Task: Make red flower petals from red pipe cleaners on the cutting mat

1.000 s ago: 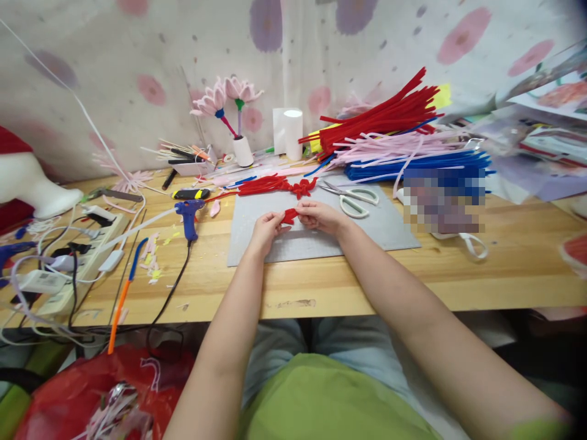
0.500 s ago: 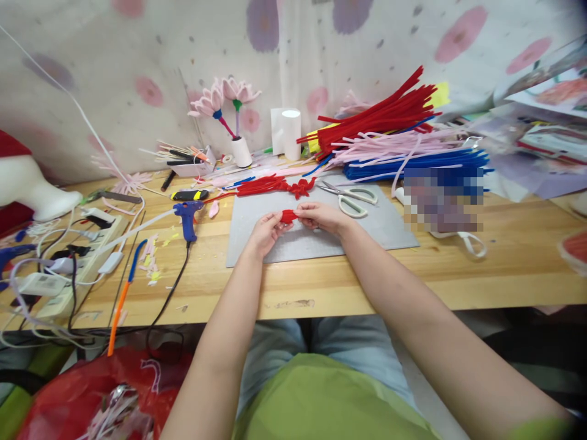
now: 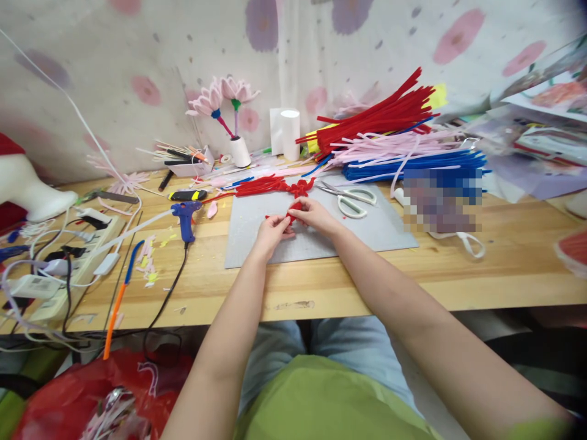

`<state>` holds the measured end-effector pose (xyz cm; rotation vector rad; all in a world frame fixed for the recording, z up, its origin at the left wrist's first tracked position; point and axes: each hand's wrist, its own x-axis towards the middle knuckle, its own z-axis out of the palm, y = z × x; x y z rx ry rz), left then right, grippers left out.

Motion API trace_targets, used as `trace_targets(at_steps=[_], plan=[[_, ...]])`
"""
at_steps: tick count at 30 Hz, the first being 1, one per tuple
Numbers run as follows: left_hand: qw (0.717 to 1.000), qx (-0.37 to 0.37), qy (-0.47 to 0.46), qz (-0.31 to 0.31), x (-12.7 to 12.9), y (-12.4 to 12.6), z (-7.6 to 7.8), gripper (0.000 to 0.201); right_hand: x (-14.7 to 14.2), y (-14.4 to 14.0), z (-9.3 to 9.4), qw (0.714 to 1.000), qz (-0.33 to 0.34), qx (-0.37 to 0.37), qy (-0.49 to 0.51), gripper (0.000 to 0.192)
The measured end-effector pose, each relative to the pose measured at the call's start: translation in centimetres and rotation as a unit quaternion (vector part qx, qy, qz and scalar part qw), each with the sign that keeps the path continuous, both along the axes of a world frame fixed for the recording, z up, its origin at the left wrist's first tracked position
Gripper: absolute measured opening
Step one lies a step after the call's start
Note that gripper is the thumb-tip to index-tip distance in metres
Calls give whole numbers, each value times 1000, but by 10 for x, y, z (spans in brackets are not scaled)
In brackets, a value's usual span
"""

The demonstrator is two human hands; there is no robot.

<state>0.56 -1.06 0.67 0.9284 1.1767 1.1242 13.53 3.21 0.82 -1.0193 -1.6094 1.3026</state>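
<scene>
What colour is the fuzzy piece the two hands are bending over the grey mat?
Red. The fuzzy piece shows best in the head view, between both hands.

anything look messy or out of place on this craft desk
Small pink and yellow trimmings lie scattered on the wooden tabletop beside the blue glue gun. Both hands, left hand and right hand, pinch a red pipe-cleaner piece over the grey mat.

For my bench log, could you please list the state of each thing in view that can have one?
Left hand: pinching the red piece.
Right hand: pinching the red piece.
Red piece: bent, held over the mat.
Scissors: closed, lying flat.
Glue gun: lying down, corded.
Pink flowers: upright in a holder.
</scene>
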Motion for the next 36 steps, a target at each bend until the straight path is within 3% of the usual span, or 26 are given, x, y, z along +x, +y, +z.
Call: trace_targets(at_steps=[7, 13, 17, 22, 36], plan=[[999, 18, -18, 21, 3, 0, -4, 17, -2, 4, -2, 998, -19, 44, -28, 14], [996, 64, -64, 10, 4, -1, -5, 28, 2, 2, 2, 999, 29, -44, 1, 15], [997, 55, -55, 3, 4, -2, -3, 28, 6, 2, 0, 996, 57, -65, 17, 18], [999, 28, -16, 18, 2, -1, 0, 25, 11, 7, -2, 996, -15, -87, 28, 28], [997, -49, 60, 14, 2, 0, 5, 20, 6, -2, 8, 998, 44, 7, -48, 31]])
